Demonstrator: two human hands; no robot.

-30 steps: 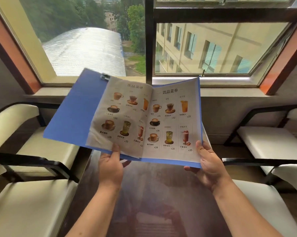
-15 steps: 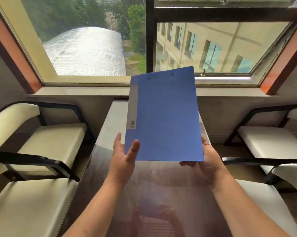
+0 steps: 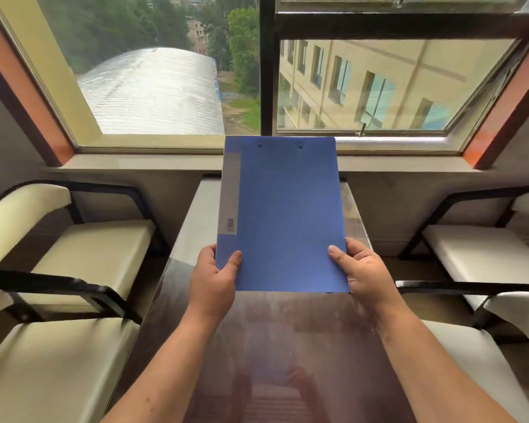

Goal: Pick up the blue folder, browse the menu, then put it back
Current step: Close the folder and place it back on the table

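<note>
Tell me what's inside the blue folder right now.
Nothing inside shows: the blue folder is shut, held by the left hand and right hand. Its cover hides any pages.

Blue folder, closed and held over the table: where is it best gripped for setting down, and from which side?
Grip the blue folder at its two near corners, from below, as the left hand and right hand do: thumbs on the flat cover.

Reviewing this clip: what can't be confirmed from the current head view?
- Menu pages: hidden inside the closed blue folder.
- Fingers of left hand and right hand: behind the folder; only thumbs show on the cover.
- Barcode label: too small to read.
- Whether the folder touches the table: unclear from this angle.
</note>
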